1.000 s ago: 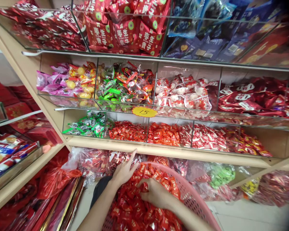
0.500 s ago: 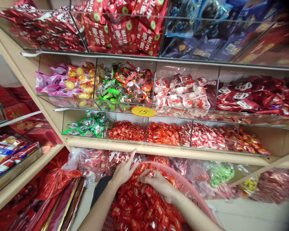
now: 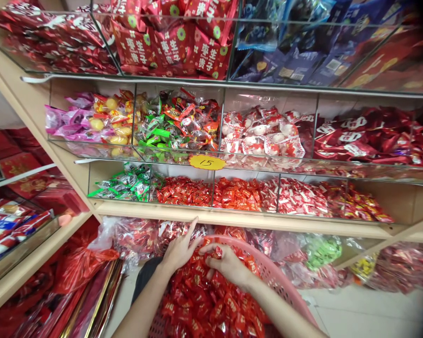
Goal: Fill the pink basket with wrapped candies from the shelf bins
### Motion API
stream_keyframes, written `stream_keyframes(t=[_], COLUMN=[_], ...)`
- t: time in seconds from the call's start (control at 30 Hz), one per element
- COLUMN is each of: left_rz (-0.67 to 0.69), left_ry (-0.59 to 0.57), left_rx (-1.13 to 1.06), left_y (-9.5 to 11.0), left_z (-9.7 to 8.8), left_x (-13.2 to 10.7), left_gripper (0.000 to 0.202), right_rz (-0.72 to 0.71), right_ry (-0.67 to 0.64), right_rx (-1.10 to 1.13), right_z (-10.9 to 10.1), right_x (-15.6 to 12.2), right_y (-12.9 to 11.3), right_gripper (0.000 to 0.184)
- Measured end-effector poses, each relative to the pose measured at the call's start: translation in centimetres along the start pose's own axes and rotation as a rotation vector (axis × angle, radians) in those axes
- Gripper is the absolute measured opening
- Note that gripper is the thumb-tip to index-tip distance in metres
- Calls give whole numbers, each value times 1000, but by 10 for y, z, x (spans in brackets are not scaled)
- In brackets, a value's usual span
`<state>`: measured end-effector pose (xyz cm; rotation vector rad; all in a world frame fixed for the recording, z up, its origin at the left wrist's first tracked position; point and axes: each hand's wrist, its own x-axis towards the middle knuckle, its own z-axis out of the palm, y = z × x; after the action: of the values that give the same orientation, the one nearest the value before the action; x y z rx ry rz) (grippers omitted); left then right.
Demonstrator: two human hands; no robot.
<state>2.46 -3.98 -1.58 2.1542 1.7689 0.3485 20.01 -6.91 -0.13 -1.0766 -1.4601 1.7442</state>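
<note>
A pink plastic basket (image 3: pixel 268 267) full of small red-wrapped candies (image 3: pixel 204 305) sits below the shelf front. My left hand (image 3: pixel 179 251) rests on the basket's far left rim, fingers spread, index finger pointing up toward the shelf edge. My right hand (image 3: pixel 225 264) lies on top of the candy heap near the far rim, its fingers curled into the candies. Above, the lowest clear bin row (image 3: pixel 239 193) holds similar red candies.
Wooden shelves carry clear divided bins: green candies (image 3: pixel 129 182), mixed colourful sweets (image 3: pixel 176 123), white-red sweets (image 3: pixel 264 134), red packets above. A yellow price tag reading 15 (image 3: pixel 207 163) hangs on a bin front. Bagged sweets (image 3: pixel 137 237) lie under the shelf. A second shelf unit (image 3: pixel 17 234) stands left.
My right hand has slid forward over the candies toward the basket's far rim, ending beside my left hand. The left hand has stayed on the rim.
</note>
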Motion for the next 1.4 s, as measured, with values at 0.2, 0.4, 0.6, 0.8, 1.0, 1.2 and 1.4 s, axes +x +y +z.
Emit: stream_keyframes(t=[0.2, 0.4, 0.6, 0.8, 1.0, 1.2, 1.4], left_rz=[7, 8, 33, 33, 23, 24, 4], left_ry=[-3, -6, 11, 12, 10, 10, -1], left_rx=[3, 6, -17, -37, -15, -30, -35], left_y=[0, 1, -1, -1, 1, -1, -2], left_z=[1, 0, 1, 1, 0, 2, 2], left_x=[0, 0, 0, 0, 0, 0, 0], left_gripper=[61, 60, 59, 59, 59, 60, 62], right_rz=[-8, -9, -53, -64, -78, -38, -83], right_ry=[9, 30, 14, 45, 101, 126, 143], right_rx=[-23, -30, -16, 15, 41, 35, 6], right_z=[7, 6, 3, 1, -6, -11, -11], right_x=[6, 7, 6, 10, 8, 7, 5], right_y=[7, 4, 0, 3, -6, -8, -10], right_gripper=[25, 33, 38, 43, 42, 40, 37])
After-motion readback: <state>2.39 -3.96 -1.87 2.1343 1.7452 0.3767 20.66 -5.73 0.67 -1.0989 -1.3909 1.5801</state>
